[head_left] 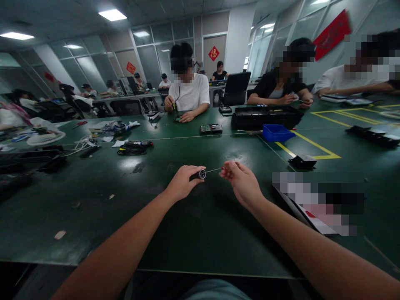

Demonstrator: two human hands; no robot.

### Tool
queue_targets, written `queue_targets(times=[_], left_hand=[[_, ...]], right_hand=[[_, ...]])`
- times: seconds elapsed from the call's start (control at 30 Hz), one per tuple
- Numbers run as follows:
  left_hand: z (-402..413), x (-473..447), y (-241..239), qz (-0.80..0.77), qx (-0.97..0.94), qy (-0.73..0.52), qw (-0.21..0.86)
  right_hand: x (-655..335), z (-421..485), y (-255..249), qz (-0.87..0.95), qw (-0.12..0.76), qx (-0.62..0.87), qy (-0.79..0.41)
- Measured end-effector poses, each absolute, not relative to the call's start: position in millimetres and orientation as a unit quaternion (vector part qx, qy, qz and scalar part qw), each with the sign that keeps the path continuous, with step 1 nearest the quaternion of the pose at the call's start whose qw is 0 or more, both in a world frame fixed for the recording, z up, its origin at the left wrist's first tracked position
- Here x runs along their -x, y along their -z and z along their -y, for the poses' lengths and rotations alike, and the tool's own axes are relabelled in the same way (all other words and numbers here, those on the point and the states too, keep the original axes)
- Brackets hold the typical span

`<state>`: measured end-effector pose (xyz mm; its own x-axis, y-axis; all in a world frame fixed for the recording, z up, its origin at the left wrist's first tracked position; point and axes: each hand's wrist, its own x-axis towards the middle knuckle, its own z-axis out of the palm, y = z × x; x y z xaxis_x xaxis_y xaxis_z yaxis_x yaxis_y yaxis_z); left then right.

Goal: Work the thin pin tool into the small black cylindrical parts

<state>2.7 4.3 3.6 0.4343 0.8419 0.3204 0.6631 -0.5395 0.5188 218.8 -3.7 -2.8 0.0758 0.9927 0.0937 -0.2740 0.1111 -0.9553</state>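
Note:
My left hand [183,182] pinches a short dark cylinder [202,174] between thumb and fingers. Its round end, ringed in a pale colour, faces me. From the right, my right hand [240,180] holds a thin metal rod [213,170] in its closed fingertips, with a bit of red showing where they grip. The rod's far tip reaches the cylinder's rim; whether it goes inside I cannot tell. Both hands are just above the green table [193,233], in front of me.
A blue bin [277,133] and a long black housing [267,118] stand at the back right. A small black part [302,161] and a booklet [315,208] lie right. Coiled black cable [133,148] is left, a circuit board [211,129] ahead. Co-workers sit opposite.

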Motion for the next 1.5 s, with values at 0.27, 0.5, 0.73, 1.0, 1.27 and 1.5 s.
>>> queue_targets(times=[0.27,0.5,0.73,1.0,1.27,1.5], left_hand=[[-9,3,0,-0.455,-0.855,-0.206,0.139],[-6,-1,0,-0.463,-0.852,-0.197,0.147],[-4,-2,0,-0.462,-0.854,-0.189,0.144],[-6,-1,2,-0.463,-0.855,-0.187,0.137],[-8,0,2,-0.474,-0.843,-0.205,0.152],[-5,-1,1,-0.504,-0.753,-0.361,0.221]], right_hand=[[-219,2,6,0.431,0.592,0.475,-0.487],[-220,7,8,0.538,0.578,0.472,-0.392],[-218,17,-3,0.616,0.537,0.503,-0.281],[-218,20,-5,0.641,0.524,0.500,-0.254],[-220,20,-8,0.650,0.499,0.523,-0.235],[-221,20,-8,0.638,0.514,0.521,-0.237]])
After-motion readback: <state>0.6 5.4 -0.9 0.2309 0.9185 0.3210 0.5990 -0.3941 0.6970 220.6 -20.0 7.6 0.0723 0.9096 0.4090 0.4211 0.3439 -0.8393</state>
